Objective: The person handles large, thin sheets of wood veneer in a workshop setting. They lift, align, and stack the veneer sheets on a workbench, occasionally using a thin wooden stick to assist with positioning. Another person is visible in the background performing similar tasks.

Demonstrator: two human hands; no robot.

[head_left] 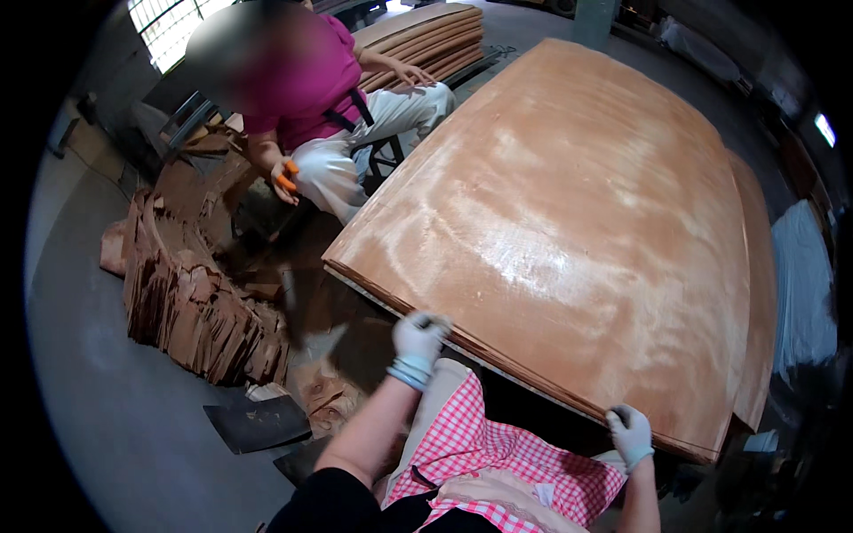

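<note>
Fingers (614, 417), L & R, at nr edge of wood sheets (569, 222).

I can make out no readable words, labels, numbers or signs from here — none on the wood sheets (569, 204), none on the pink-checked apron (569, 469) — just plain surfaces and checks.

This is a woodworking workshop: broad, thin wood sheets (569, 204) are stacked across the centre and right of the frame. Ragged wood strips (191, 302) are heaped on a grey floor (84, 293) at the left, and another sheet pile (422, 40) lies at the top.
</note>
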